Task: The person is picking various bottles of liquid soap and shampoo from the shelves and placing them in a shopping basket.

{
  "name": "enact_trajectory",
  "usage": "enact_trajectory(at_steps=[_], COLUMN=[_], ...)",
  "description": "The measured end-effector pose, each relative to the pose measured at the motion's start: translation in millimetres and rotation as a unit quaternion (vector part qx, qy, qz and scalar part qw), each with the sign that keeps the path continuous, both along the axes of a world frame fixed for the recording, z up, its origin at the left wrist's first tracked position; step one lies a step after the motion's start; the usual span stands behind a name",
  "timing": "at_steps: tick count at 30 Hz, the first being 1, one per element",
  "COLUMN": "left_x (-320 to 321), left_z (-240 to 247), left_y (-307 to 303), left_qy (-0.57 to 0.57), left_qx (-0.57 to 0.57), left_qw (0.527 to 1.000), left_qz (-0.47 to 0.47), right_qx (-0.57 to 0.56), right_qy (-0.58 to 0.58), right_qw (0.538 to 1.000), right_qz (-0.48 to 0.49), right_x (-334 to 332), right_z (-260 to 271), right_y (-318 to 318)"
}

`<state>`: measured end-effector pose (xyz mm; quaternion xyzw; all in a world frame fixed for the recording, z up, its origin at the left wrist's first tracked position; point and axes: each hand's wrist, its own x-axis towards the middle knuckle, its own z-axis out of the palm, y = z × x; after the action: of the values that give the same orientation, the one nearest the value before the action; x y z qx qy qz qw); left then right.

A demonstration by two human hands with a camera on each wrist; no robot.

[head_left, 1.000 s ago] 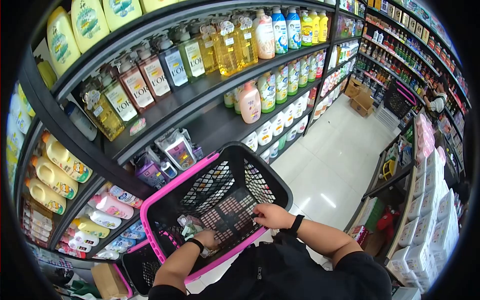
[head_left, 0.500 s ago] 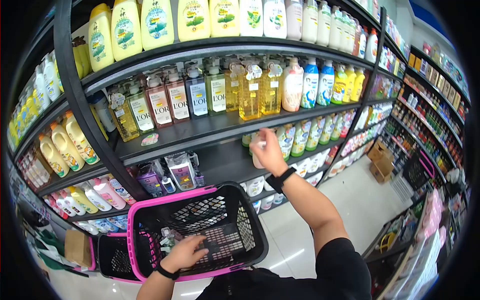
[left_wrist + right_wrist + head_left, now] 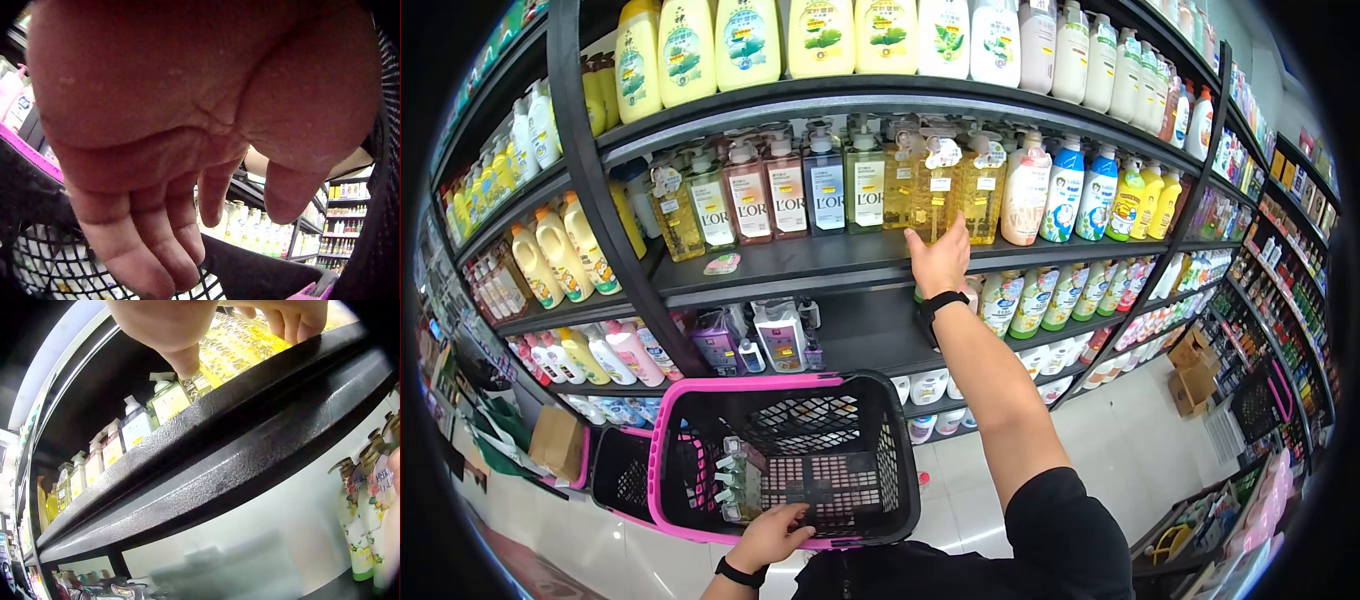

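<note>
My right hand [image 3: 940,262] reaches up to the middle shelf, thumb and fingers spread wide at the lower front of a golden pump bottle [image 3: 932,190]. In the right wrist view, the thumb lies along the left of the golden bottles and the fingers along their right. My left hand [image 3: 768,537] hangs over the near rim of a black basket with pink trim [image 3: 662,470]. Its fingers are loosely bent, with nothing in the palm, as the left wrist view shows. Several clear pump bottles [image 3: 740,480] lie inside the basket, left of centre.
Green, blue and pink pump bottles [image 3: 824,190] stand left of the golden ones; white, blue and yellow bottles [image 3: 1068,190] stand right. The shelf edge [image 3: 800,268] runs below my right hand. Flowered bottles [image 3: 1032,300] fill the lower shelf's right. A second basket [image 3: 620,470] stands left.
My right hand has gone from over the basket to the lower shelf's pink bottle, then up to the golden bottles. My left hand has drawn back from the basket's bottles to its near rim.
</note>
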<state>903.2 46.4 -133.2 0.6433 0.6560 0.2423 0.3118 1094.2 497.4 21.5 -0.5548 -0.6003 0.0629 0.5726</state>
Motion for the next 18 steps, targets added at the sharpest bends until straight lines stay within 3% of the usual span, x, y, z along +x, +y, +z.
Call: enact_trajectory(at_steps=[8,14,18], left_x=[-9.1,-42.5,-59.9], left_z=[7.2,14.9,28.3], left_y=[-4.4,-3.3,26.9], left_qy=[-0.016,-0.053,-0.058], left_qx=[0.038,0.06,0.137], left_qw=[0.999,0.997,0.989], left_qz=[-0.013,-0.009,-0.023], right_qx=[-0.063,0.006,0.03], right_qy=[-0.055,0.01,0.039], right_qw=[0.992,1.0,0.994], right_qz=[-0.092,-0.016,0.094], right_x=[-14.5,-6.4,-7.4], right_z=[1.0,-3.2,-14.4], right_y=[14.3,-11.7,-96.9])
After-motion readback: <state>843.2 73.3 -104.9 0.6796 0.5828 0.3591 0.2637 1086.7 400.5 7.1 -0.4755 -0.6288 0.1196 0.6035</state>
